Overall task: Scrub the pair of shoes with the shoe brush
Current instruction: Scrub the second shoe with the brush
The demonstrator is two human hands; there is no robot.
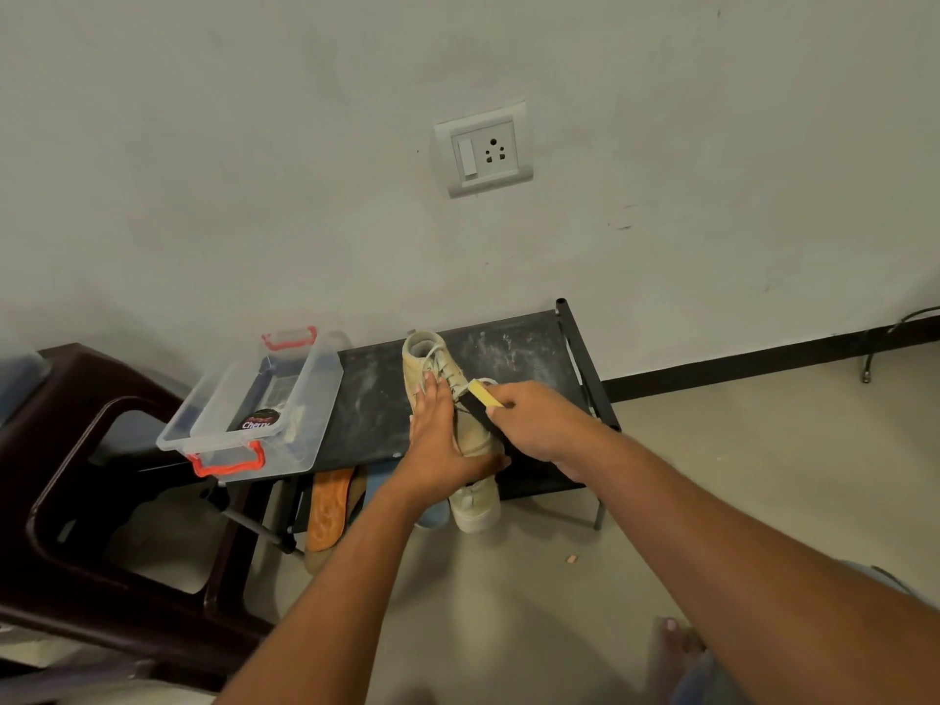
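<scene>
A beige high-top shoe (424, 361) lies on the black shoe rack (513, 343), its opening toward the wall. My left hand (440, 440) holds it across the laces, thumb wrapped round the near side. My right hand (539, 424) grips the shoe brush (480, 394), which has a yellow wooden back and black bristles lying against the shoe's right side. A second beige shoe (475, 506) stands on the floor just below the rack's front edge, partly hidden by my left hand.
A clear plastic box (213, 399) with red handles sits on the rack's left end and holds a polish tin (261, 421). A dark brown plastic chair (66, 450) stands at the left. An orange insole (330, 506) leans under the rack. My foot (674, 643) is on the floor.
</scene>
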